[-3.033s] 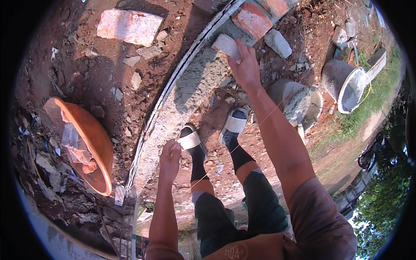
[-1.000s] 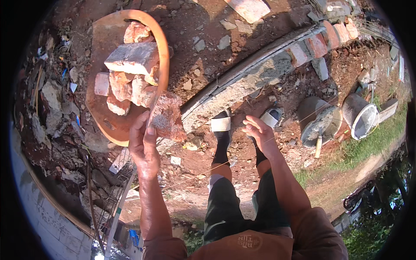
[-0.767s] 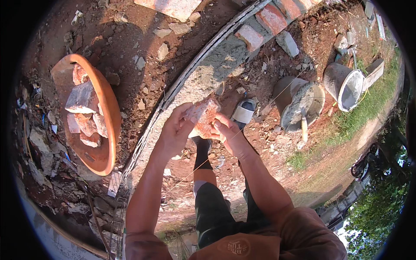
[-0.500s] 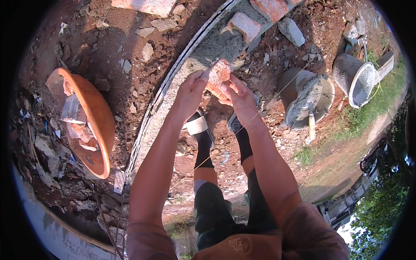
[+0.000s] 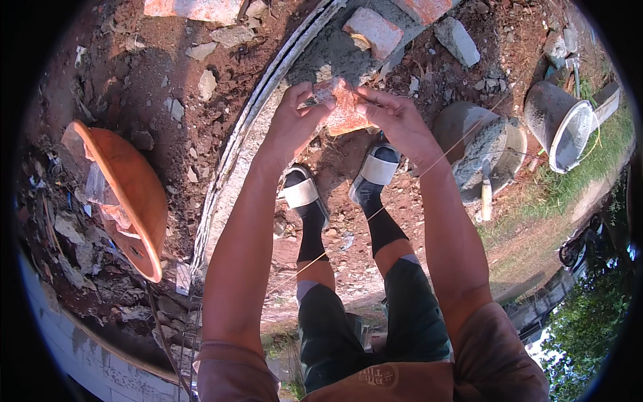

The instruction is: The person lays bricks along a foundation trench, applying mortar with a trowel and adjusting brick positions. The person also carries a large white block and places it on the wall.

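Both of my hands grip a rough orange-red brick piece (image 5: pixel 345 110) over the curved low wall's inner edge. My left hand (image 5: pixel 295 123) has its fingers round the left side; my right hand (image 5: pixel 395 122) holds the right side with thumb and fingers. Just beyond the piece, wet grey mortar (image 5: pixel 321 53) covers the wall top, where a pale red brick (image 5: pixel 380 37) and another red brick (image 5: pixel 423 8) lie. A thin string runs diagonally past my right forearm. My feet, in white-strapped sandals, are below the brick piece.
An orange basin (image 5: pixel 134 177) of brick chunks stands on the left. At right are a mortar bucket (image 5: pixel 469 157) with a trowel handle (image 5: pixel 487 197), and another bucket (image 5: pixel 556 127). A grey chunk (image 5: pixel 457 42) lies beside the wall among rubble. Grass borders the right side.
My left hand took the brick piece at the basin; my right hand then joined it. Since half a second ago both hands and the piece have shifted slightly up along the wall.
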Motion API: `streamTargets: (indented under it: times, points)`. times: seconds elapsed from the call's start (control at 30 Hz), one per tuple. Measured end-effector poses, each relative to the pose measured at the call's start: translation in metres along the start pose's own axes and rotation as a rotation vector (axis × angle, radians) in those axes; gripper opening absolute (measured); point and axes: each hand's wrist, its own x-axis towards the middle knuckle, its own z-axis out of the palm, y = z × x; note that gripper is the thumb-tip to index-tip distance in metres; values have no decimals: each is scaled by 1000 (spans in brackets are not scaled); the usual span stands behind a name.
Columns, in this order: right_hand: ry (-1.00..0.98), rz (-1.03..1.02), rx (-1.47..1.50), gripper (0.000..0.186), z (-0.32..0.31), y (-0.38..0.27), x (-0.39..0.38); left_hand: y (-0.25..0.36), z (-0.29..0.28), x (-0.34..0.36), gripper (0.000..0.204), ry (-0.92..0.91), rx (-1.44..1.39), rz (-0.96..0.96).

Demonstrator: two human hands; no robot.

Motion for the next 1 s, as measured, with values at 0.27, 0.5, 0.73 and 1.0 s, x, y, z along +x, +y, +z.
streamTargets:
  times: [0.27,0.5,0.73,1.0]
  points:
    - [256,-13,208,70,24,31,-13,-10,27,-4,68,77,-427,-14]
    - [262,-40,196,53,17,28,28,-21,39,17,54,227,-68,-78]
    - [418,-122,133,52,35,44,36,-21,34,29,56,353,217,70]
    - [360,-32,321,59,55,57,41,-34,18,20,48,409,132,80]
